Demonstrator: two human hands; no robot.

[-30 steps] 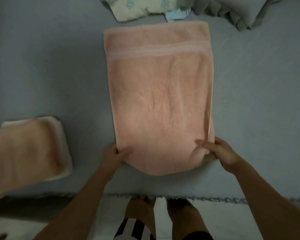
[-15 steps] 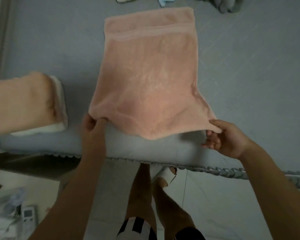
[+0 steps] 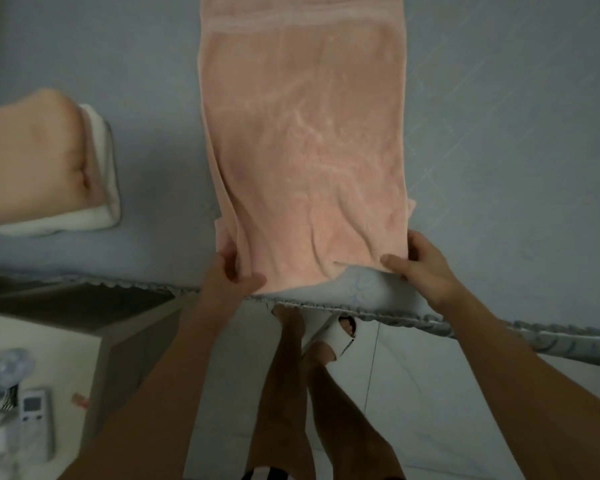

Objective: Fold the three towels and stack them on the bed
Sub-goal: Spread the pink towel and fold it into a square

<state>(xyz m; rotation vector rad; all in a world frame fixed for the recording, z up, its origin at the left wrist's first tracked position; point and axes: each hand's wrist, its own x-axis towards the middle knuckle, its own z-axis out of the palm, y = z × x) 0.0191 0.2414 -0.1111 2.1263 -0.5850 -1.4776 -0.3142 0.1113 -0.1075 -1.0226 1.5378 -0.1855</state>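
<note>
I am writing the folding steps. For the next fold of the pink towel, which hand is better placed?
Neither clearly: it likely needs both. The left hand pinches the near left corner of the pink towel, the right hand grips the near right corner, ready to lift together.

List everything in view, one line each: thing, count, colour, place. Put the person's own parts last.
pink towel: one, pink, lying lengthwise mid-bed, near end at the bed edge.
folded towels: a stack of two, peach on white, on the bed at left.
bed: one, grey-blue cover, fills the upper frame; scalloped trim along its near edge.
nightstand: one, pale top, lower left beside the bed.
remote: one, white, on the nightstand.
clear plastic item: one, blurred, on the nightstand; cannot tell what it is.
floor: pale tiles, below the bed edge.
slipper: one visible, white, on a foot.
left hand: fingers pinch the towel's near left corner.
right hand: fingers grip the towel's near right corner.
</note>
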